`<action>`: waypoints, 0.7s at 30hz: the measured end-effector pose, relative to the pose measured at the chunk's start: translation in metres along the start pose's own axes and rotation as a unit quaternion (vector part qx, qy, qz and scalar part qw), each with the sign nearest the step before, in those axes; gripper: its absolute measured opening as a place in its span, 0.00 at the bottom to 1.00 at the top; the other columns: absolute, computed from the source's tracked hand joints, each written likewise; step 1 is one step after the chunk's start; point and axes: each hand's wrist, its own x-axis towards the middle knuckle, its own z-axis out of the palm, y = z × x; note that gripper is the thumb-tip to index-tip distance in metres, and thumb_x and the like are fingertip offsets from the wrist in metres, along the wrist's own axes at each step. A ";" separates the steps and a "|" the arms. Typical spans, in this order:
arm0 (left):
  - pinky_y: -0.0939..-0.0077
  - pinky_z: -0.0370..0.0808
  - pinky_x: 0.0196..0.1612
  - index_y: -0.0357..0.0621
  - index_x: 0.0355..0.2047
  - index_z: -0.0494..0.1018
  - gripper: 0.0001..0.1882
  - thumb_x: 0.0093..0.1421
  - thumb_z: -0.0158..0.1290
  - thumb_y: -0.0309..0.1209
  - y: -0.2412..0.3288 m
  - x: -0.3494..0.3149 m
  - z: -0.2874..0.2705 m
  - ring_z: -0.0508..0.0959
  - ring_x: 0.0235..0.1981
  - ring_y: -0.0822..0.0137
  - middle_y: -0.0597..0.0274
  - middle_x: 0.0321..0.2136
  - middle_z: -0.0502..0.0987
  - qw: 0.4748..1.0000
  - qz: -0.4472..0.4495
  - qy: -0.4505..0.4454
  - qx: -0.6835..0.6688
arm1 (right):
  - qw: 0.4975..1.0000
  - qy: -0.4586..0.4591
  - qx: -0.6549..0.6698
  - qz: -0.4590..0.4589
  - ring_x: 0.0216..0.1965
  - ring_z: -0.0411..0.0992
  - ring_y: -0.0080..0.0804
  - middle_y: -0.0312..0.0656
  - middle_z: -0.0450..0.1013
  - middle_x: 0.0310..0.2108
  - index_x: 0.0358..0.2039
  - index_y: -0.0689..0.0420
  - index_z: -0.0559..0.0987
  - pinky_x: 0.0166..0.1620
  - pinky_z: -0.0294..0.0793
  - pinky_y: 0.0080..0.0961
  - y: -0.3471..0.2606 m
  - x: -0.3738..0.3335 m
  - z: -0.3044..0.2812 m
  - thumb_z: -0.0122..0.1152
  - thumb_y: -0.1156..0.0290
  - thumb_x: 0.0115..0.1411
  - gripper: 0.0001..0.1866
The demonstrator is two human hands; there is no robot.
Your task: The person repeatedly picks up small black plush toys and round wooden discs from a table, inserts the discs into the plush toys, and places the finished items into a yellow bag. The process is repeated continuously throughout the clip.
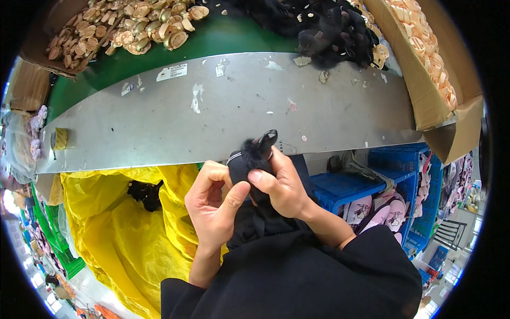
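Just past the near edge of the grey metal worktop (239,114), I hold a small black furry piece (254,155) with a glossy, ear-like flap standing up at its top. My right hand (281,186) is closed on its right side, the thumb pressed against its front. At its left edge, my left hand (212,199) is closed, thumb and curled forefinger together. A thin pale line, perhaps a zip or trim, shows on the left of the piece. Its lower part is hard to separate from my black clothing.
Beige-gold shell-like pieces (138,26) and black furry pieces (337,37) lie heaped on the green surface (228,40). A cardboard box (419,90) of peach plastic parts stands right. Below are a yellow bag (119,228) and blue crates (337,191). A tape roll (59,139) sits left.
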 end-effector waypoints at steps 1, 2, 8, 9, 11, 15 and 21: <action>0.85 0.63 0.35 0.38 0.32 0.72 0.11 0.59 0.65 0.24 0.000 0.000 -0.002 0.65 0.30 0.80 0.70 0.31 0.68 1.000 -0.008 -0.019 -0.007 | 1.000 -0.010 -0.001 0.003 0.41 0.70 0.23 0.39 0.74 0.39 0.49 0.62 0.71 0.48 0.73 0.26 0.005 0.000 -0.002 0.57 0.60 0.64 0.20; 0.85 0.62 0.35 0.38 0.32 0.72 0.11 0.60 0.65 0.24 0.000 0.000 -0.002 0.65 0.30 0.80 0.70 0.31 0.67 1.000 -0.009 -0.017 -0.011 | 1.000 -0.019 -0.001 0.006 0.41 0.69 0.23 0.39 0.74 0.39 0.48 0.62 0.71 0.49 0.72 0.27 0.008 0.000 -0.004 0.55 0.59 0.64 0.20; 0.84 0.60 0.34 0.39 0.30 0.71 0.10 0.62 0.62 0.24 -0.002 -0.006 0.001 0.63 0.29 0.78 0.70 0.28 0.66 1.000 -0.004 0.020 -0.009 | 0.997 -0.053 -0.013 0.055 0.40 0.69 0.26 0.40 0.73 0.36 0.46 0.64 0.72 0.48 0.72 0.28 -0.001 -0.001 -0.003 0.48 0.58 0.67 0.20; 0.84 0.60 0.33 0.39 0.30 0.70 0.10 0.62 0.62 0.24 -0.002 -0.007 0.004 0.63 0.29 0.77 0.70 0.28 0.66 0.999 0.017 0.029 0.037 | 0.997 -0.049 -0.024 0.060 0.39 0.69 0.26 0.41 0.73 0.35 0.45 0.64 0.72 0.47 0.72 0.28 -0.004 -0.001 -0.001 0.47 0.58 0.67 0.20; 0.84 0.60 0.33 0.38 0.30 0.70 0.10 0.64 0.61 0.25 -0.003 -0.010 0.010 0.63 0.28 0.76 0.69 0.27 0.66 0.989 0.058 0.047 0.125 | 0.996 -0.051 -0.042 0.067 0.36 0.69 0.25 0.41 0.73 0.32 0.44 0.66 0.73 0.45 0.72 0.28 -0.004 0.000 -0.002 0.45 0.59 0.69 0.20; 0.80 0.60 0.28 0.39 0.29 0.69 0.11 0.65 0.59 0.29 -0.016 -0.014 0.010 0.62 0.25 0.72 0.64 0.26 0.65 0.965 0.120 0.060 0.227 | 0.992 -0.067 -0.056 0.092 0.36 0.69 0.25 0.42 0.74 0.33 0.43 0.66 0.74 0.44 0.72 0.27 0.006 0.000 -0.007 0.44 0.58 0.70 0.21; 0.82 0.59 0.29 0.38 0.30 0.68 0.09 0.66 0.55 0.26 -0.028 -0.020 0.004 0.62 0.26 0.75 0.66 0.28 0.65 0.967 0.123 0.096 0.200 | 0.997 -0.058 -0.030 0.046 0.40 0.72 0.28 0.46 0.75 0.37 0.52 0.65 0.69 0.46 0.73 0.32 -0.005 -0.002 0.000 0.46 0.57 0.71 0.22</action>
